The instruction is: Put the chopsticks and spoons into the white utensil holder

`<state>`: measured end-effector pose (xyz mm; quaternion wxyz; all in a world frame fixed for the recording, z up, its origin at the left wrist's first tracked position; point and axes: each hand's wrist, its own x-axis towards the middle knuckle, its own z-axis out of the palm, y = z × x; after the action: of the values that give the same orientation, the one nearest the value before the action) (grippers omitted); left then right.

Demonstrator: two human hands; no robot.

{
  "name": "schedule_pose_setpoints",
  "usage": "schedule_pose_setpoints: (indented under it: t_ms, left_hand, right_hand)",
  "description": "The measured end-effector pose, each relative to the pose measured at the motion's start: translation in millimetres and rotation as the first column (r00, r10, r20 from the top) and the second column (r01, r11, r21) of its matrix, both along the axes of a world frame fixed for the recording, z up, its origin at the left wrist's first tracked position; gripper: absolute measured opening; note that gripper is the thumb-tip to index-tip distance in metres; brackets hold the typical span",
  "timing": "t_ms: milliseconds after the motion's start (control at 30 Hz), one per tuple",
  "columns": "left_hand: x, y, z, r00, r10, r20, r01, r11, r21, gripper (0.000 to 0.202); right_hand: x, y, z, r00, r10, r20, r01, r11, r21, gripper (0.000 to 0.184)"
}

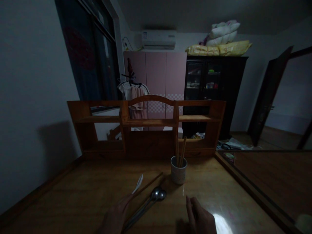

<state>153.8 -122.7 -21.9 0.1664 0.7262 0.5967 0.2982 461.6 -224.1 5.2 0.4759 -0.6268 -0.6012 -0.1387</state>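
Observation:
My left hand (116,213), at the lower left, is closed around a white spoon (138,183) with its bowl pointing up and away. A wooden chopstick (151,182) extends from beside the fingers; I cannot tell whether it is held too. Just right of this hand, two metal spoons (158,194) lie together on the table, bowls pointing away. My right hand (201,216) is over the table in front of the cup, fingers curled together, with nothing visible in them. A pale patterned cup (178,175) stands upright, with several chopsticks (182,152) leaning inside.
The wooden table (92,182) has a raised shelf unit (148,123) along its far edge and a wall on the left. Beyond are a pink wardrobe (156,71), a dark cabinet (214,84) and hanging clothes (136,94). A bright light reflection shows beside my right hand.

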Motion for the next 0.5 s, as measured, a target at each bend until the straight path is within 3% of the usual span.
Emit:
schedule_pose_setpoints:
  t_ms: [100, 300, 500]
  left_hand:
    - [-6, 4, -0.6, 1.000, 0.007, -0.002, -0.007, 0.999, -0.045, 0.040]
    - [-22, 16, 10.0, 0.986, 0.167, 0.028, -0.165, 0.985, -0.056, 0.034]
    - [-39, 24, 15.3, 0.981, 0.147, 0.123, -0.135, 0.986, -0.100, 0.026]
  right_hand:
    - [3, -1, 1.4, 0.999, 0.043, 0.024, -0.042, 0.997, -0.060, 0.054]
    - [2, -1, 2.0, 0.999, 0.028, 0.023, -0.027, 0.998, -0.063, 0.053]
    - [3, 0, -1.7, 0.997, 0.056, 0.047, -0.052, 0.995, -0.081, 0.051]
